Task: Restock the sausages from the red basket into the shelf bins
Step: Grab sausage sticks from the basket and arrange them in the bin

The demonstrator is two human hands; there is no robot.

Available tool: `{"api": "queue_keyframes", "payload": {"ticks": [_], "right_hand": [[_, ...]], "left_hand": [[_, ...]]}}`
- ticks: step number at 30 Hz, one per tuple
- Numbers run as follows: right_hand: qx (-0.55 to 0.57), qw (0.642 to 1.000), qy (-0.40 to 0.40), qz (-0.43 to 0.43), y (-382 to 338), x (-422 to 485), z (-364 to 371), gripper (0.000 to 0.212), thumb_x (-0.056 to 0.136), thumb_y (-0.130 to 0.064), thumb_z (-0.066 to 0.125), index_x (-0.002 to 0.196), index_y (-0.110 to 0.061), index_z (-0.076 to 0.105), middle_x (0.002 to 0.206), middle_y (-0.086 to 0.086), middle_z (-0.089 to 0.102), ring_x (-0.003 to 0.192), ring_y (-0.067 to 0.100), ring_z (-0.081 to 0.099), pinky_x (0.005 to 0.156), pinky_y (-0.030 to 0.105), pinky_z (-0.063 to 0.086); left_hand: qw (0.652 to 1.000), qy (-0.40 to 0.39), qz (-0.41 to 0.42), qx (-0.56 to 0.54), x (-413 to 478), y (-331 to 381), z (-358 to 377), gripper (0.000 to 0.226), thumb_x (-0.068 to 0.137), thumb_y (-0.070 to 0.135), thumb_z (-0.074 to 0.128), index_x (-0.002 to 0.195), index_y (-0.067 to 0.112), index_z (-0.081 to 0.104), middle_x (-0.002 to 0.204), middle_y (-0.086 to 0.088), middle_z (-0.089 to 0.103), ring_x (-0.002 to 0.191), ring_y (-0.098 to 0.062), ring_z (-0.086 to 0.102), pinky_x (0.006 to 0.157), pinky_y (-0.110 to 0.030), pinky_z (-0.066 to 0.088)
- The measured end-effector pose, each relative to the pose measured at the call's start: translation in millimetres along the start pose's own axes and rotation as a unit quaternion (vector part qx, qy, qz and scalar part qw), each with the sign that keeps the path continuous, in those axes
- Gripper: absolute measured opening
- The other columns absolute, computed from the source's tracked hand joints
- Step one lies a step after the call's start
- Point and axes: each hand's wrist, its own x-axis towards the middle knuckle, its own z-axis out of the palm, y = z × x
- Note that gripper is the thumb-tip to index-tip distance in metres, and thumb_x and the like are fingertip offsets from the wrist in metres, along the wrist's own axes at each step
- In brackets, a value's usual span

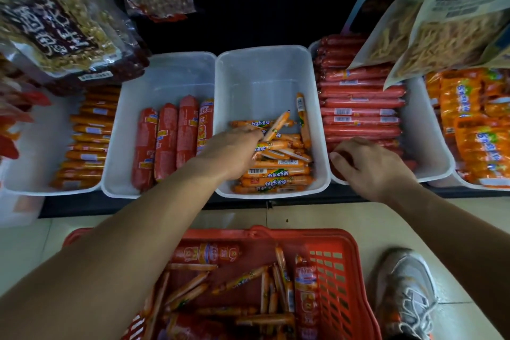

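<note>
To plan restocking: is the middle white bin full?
Partly empty: orange sausages cover only the near half of the middle bin; its far floor is bare.

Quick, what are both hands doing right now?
Left hand: holding thin orange sausages over the middle bin.
Right hand: curled on the red sausages; grip cannot be told.

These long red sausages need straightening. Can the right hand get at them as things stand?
Probably yes: the right hand is at the front of the long red sausages; the hanging snack bags cover only the back rows.
</note>
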Motion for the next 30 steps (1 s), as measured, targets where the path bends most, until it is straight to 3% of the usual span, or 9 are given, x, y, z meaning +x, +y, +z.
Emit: {"api": "queue_keyframes", "payload": {"ticks": [6, 12, 16, 20, 26, 30], "right_hand": [[-0.013, 1.000, 0.008, 0.003, 0, 0, 1, 0.056, 0.086, -0.068, 0.021, 0.099, -0.032, 0.062, 0.102, -0.004, 0.067, 0.089, 0.025, 0.063, 0.079, 0.045, 0.053], [-0.017, 1.000, 0.016, 0.007, 0, 0, 3, 0.053, 0.087, -0.067, 0.023, 0.095, -0.031, 0.060, 0.095, -0.002, 0.067, 0.085, 0.025, 0.063, 0.076, 0.045, 0.054], [-0.023, 0.999, 0.029, 0.014, 1, -2, 5, 0.051, 0.087, -0.067, 0.024, 0.094, -0.031, 0.060, 0.091, 0.001, 0.067, 0.082, 0.029, 0.063, 0.074, 0.043, 0.054], [-0.026, 0.999, 0.030, 0.016, 0, -3, 4, 0.046, 0.089, -0.064, 0.030, 0.095, -0.031, 0.061, 0.092, 0.002, 0.068, 0.084, 0.031, 0.063, 0.073, 0.042, 0.053], [-0.025, 0.999, 0.024, 0.018, 0, -3, 3, 0.041, 0.092, -0.061, 0.033, 0.094, -0.031, 0.060, 0.090, 0.001, 0.066, 0.082, 0.027, 0.063, 0.074, 0.043, 0.053], [-0.032, 0.999, 0.028, 0.018, 1, -2, 5, 0.043, 0.090, -0.062, 0.031, 0.093, -0.031, 0.060, 0.089, 0.001, 0.066, 0.082, 0.028, 0.063, 0.074, 0.043, 0.053]], "left_hand": [[0.983, 0.055, -0.017, -0.172, 11, 16, 4, 0.033, 0.087, 0.030, 0.074, 0.119, 0.023, 0.066, 0.119, 0.002, 0.066, 0.108, -0.016, 0.062, 0.092, -0.033, 0.050], [0.987, 0.072, -0.005, -0.143, 17, 23, 15, 0.049, 0.084, 0.040, 0.074, 0.128, 0.027, 0.058, 0.129, 0.002, 0.057, 0.118, -0.019, 0.053, 0.096, -0.036, 0.044], [0.991, 0.070, 0.019, -0.108, 15, 21, 14, 0.042, 0.090, 0.038, 0.069, 0.130, 0.031, 0.061, 0.125, 0.002, 0.061, 0.115, -0.020, 0.056, 0.092, -0.038, 0.048], [0.995, 0.084, 0.035, -0.052, 11, 16, 15, 0.045, 0.096, 0.035, 0.060, 0.140, 0.032, 0.054, 0.136, 0.003, 0.054, 0.127, -0.021, 0.043, 0.103, -0.037, 0.036], [0.992, 0.090, 0.041, -0.072, 5, 32, 24, 0.049, 0.097, 0.045, 0.053, 0.143, 0.026, 0.050, 0.136, 0.004, 0.054, 0.124, -0.022, 0.050, 0.097, -0.041, 0.047], [0.988, 0.107, 0.040, -0.100, 3, 33, 28, 0.051, 0.095, 0.048, 0.058, 0.142, 0.030, 0.052, 0.139, 0.007, 0.054, 0.126, -0.020, 0.047, 0.100, -0.038, 0.043]]}}
